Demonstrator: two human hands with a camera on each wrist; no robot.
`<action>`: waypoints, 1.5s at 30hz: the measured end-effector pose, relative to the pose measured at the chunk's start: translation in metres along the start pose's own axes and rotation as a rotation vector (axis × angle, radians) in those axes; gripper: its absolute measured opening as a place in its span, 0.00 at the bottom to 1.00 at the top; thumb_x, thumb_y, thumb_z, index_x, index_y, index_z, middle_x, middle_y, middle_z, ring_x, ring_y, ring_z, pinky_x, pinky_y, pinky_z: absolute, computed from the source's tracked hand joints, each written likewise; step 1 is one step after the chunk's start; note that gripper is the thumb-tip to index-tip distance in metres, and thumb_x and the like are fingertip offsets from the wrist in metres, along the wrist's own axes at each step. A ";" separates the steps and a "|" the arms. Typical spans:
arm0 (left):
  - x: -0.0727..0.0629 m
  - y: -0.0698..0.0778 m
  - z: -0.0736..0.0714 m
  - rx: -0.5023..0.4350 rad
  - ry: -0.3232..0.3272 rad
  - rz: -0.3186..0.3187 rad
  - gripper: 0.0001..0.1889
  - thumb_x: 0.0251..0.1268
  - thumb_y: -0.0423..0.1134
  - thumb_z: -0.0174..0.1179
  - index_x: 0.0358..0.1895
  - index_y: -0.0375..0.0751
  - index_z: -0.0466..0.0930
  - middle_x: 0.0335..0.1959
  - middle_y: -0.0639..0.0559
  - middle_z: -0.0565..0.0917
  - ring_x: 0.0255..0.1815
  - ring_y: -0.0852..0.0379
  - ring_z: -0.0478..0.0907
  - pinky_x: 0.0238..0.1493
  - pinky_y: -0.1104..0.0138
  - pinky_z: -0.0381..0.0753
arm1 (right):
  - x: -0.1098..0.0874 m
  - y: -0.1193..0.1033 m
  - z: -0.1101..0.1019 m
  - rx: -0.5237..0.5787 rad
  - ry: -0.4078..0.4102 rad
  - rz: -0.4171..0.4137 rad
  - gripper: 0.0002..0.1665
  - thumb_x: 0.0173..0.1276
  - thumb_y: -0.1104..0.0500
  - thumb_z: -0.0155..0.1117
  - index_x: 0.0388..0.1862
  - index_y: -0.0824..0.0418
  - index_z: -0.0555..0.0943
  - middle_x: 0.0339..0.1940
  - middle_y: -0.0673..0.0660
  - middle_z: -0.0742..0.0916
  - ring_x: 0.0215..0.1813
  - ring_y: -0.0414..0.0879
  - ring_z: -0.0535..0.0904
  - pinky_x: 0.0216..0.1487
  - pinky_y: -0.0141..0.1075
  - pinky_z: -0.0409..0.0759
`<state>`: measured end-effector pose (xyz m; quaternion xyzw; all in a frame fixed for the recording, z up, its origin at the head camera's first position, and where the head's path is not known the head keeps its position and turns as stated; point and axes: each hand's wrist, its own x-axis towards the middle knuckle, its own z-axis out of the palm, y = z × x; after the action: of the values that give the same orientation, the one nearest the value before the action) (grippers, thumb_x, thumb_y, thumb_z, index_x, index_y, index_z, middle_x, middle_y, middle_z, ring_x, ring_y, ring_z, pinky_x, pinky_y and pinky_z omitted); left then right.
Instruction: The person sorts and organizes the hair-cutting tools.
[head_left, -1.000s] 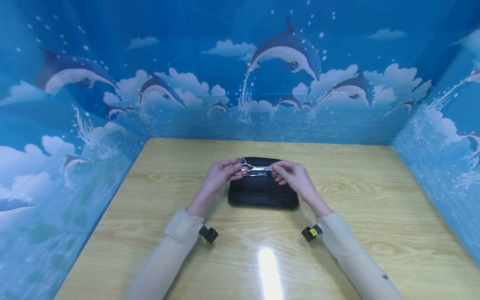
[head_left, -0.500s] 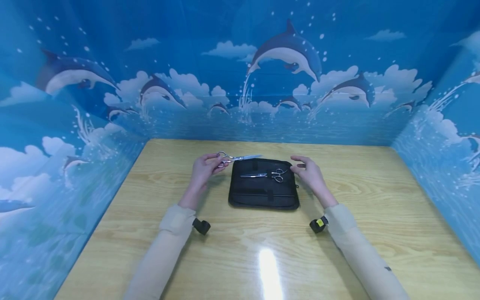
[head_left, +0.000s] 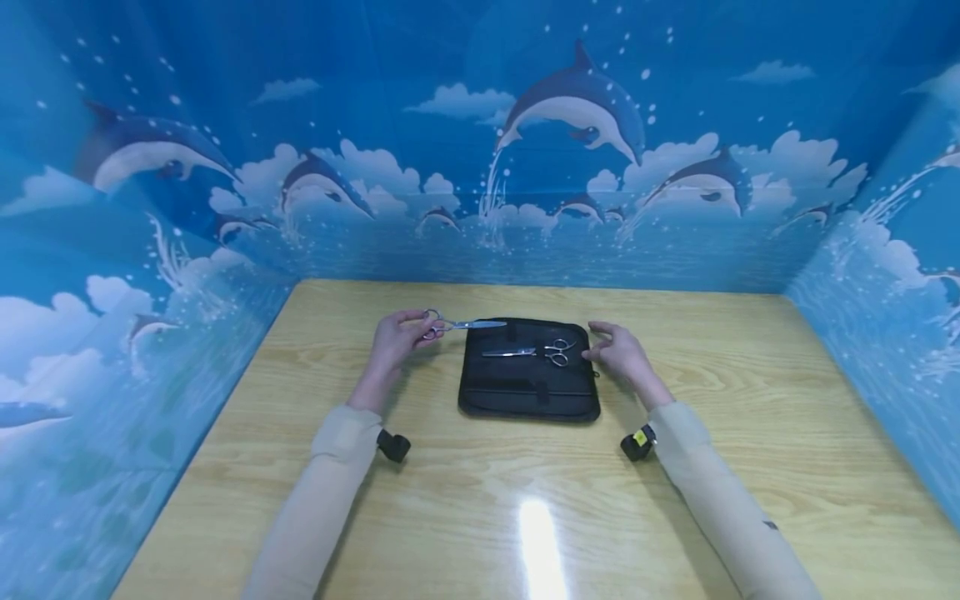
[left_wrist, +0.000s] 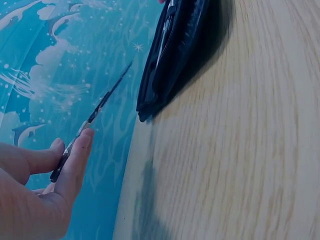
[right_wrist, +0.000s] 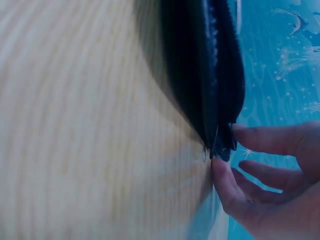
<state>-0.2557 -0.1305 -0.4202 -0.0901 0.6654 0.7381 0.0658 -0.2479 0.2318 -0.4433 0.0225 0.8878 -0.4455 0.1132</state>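
Note:
My left hand (head_left: 392, 343) pinches a pair of silver scissors (head_left: 480, 324) by the finger rings, its blades pointing right over the back left corner of an unfolded black zip case (head_left: 528, 402). In the left wrist view these scissors (left_wrist: 102, 102) appear edge-on, between thumb and fingers. A second pair of silver scissors (head_left: 513, 352) lies on the case, rings to the right, with a dark strap across it. My right hand (head_left: 621, 354) is at the case's right edge. The right wrist view shows thumb and fingertips on either side of the case's edge (right_wrist: 225, 142).
The case lies on a light wood-grain table (head_left: 360, 533). A blue cloth (head_left: 465, 150) printed with dolphins rises behind the table and along both sides. Each wrist wears a small black camera (head_left: 393, 446). A zip pull (right_wrist: 204, 152) hangs beside the case's right edge.
The left hand has drawn the scissors leftward, off the second pair. The right hand has let go of the blades and moved right, to the case's edge.

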 end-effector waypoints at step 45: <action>0.022 -0.012 0.003 0.167 0.020 -0.037 0.21 0.75 0.24 0.52 0.68 0.21 0.68 0.59 0.24 0.77 0.47 0.48 0.84 0.57 0.63 0.83 | 0.007 0.002 0.000 -0.097 0.006 -0.019 0.40 0.62 0.70 0.70 0.74 0.67 0.69 0.58 0.70 0.82 0.56 0.59 0.79 0.62 0.52 0.77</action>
<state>-0.2744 -0.1267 -0.4361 -0.1038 0.7236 0.6776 0.0801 -0.2547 0.2325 -0.4467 0.0102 0.9089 -0.4029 0.1071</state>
